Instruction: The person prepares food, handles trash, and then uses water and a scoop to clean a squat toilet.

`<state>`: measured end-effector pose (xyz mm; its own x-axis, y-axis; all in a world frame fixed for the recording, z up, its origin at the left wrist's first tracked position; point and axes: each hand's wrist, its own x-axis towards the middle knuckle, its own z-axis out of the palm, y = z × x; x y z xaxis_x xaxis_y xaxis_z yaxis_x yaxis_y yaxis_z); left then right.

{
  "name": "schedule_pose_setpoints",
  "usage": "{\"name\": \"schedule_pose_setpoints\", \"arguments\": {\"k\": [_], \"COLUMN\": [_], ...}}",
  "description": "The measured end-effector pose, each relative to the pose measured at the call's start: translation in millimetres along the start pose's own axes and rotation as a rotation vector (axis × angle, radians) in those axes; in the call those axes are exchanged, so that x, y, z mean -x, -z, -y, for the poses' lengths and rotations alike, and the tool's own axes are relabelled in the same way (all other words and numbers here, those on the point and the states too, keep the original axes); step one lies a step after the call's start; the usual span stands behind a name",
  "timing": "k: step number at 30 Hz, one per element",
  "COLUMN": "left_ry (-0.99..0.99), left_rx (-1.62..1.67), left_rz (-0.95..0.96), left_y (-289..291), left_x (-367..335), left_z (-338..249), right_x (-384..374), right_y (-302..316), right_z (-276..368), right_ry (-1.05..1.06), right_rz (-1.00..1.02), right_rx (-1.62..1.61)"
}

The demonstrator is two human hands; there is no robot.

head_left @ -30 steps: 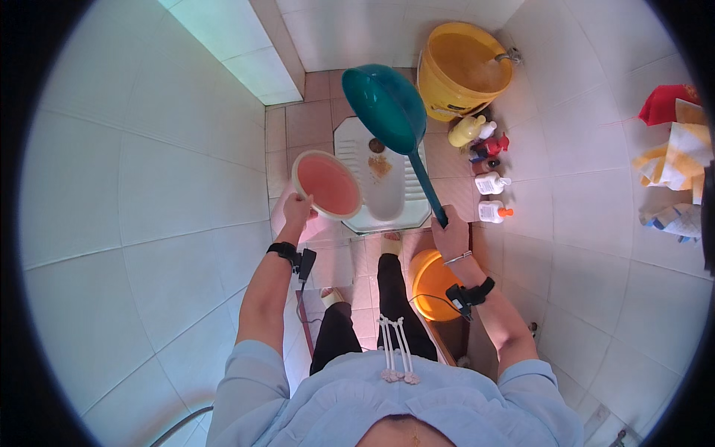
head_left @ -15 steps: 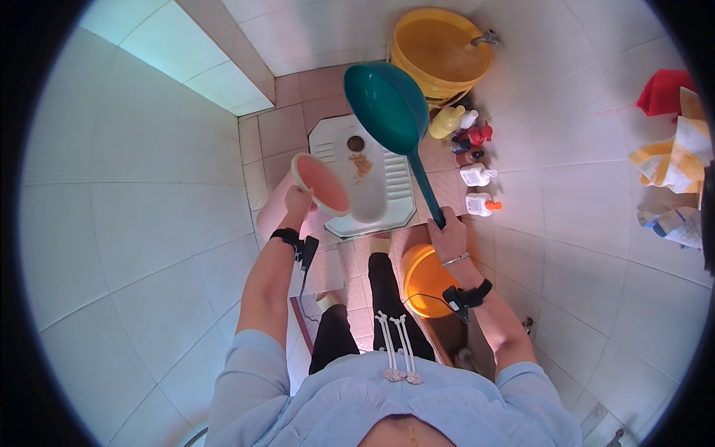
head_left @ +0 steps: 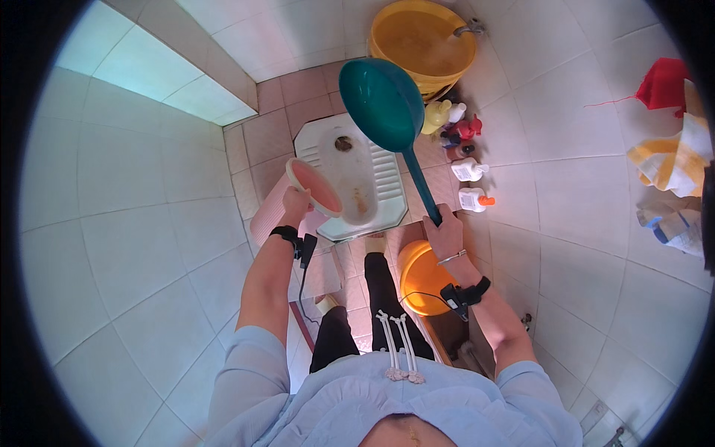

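My left hand (head_left: 296,204) is closed on the rim of a pink ribbed wastebasket (head_left: 267,211), tilted with its mouth toward the squat toilet (head_left: 387,212). Its pink inside is partly visible. In my right hand (head_left: 447,237) is the handle of a large dark green water ladle (head_left: 381,104). The ladle's bowl hangs over the far right part of the toilet and hides some of it; I cannot tell whether water is in it. Brown residue (head_left: 359,200) lies in the toilet's white trough, on the near side of the dark drain hole (head_left: 342,144).
At the far right, a yellow bucket (head_left: 380,52) of cloudy water stands under a wall tap (head_left: 471,28). Several bottles, including a white one with an orange cap (head_left: 474,200), line the right wall. An orange bucket (head_left: 424,279) is by my right leg. Cloths (head_left: 674,160) hang at right.
The brown residue has shifted along the trough, away from the drain and toward me. The whole view has moved slightly. Both hands keep their holds on the wastebasket and ladle.
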<state>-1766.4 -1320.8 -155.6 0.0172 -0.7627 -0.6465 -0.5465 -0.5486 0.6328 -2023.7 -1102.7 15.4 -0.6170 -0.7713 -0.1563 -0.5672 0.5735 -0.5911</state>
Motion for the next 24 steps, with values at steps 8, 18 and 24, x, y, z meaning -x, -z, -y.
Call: {"name": "schedule_pose_setpoints", "arguments": {"k": [8,18,24], "left_ry": [0.017,-0.177,-0.251], "left_rx": [0.038,-0.147,-0.136], "left_rz": [0.063,-0.036,-0.075], "left_y": [-15.3,-64.7,-92.9], "left_x": [-16.1,-43.3,-63.9], "left_z": [6.6,-7.2,-11.1], "right_x": [-15.1,-64.2,-131.8], "right_y": [1.7,30.4,69.5], "right_z": [-4.3,-6.0,-7.3], "right_ry": [0.004,0.056,0.136], "right_rz": [-0.019,-0.082,-0.235], "right_rx": [-0.029,-0.057,0.038]}}
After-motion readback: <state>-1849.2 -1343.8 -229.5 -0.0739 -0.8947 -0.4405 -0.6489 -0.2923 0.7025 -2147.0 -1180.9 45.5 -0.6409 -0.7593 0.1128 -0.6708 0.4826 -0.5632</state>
